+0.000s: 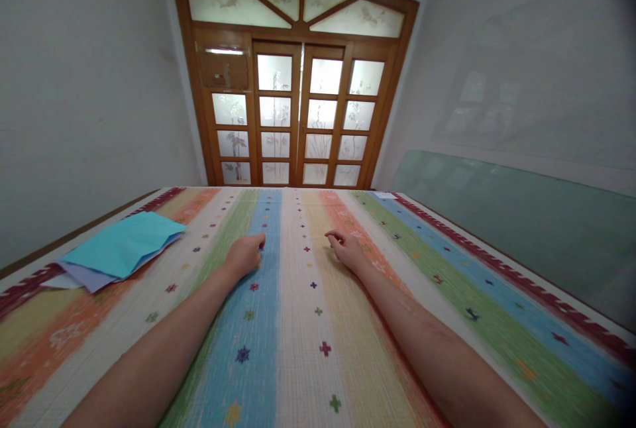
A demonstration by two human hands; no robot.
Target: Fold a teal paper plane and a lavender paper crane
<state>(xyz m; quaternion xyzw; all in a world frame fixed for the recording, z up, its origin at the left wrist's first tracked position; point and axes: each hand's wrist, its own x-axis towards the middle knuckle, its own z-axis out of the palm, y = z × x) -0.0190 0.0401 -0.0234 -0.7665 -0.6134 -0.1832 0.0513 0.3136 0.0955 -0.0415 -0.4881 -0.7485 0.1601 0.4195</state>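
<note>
A small white-walled room closes at twelve o'clock with a wooden double door [297,93] of frosted glass panes under an arched fanlight, and a pale green glass sheet [521,216] leans along the wall at three o'clock. In the head view, the whole lower half is filled by a striped woven mat [298,322]: lengthwise bands of orange, cream, green, blue, yellow and red, dotted with small cross and star motifs, with a dark red patterned border down each long edge.

Both bare forearms stretch out over the mat toward twelve o'clock. The left hand [245,254] rests on the boundary of the green and blue stripes, fingers curled in loosely to a soft fist, knuckles down on the weave; nothing can be seen held in it. The right hand [348,249] lies just at one o'clock of it, near but apart, on the yellow and orange stripes, its fingers bent and thumb tucked toward them, pinching at the mat surface or simply touching it; which cannot be told.

At ten o'clock, well away from the left hand, a stack of paper sheets [122,249] lies on the mat near its border, turquoise on top, lilac and white beneath, edges fanned out.
</note>
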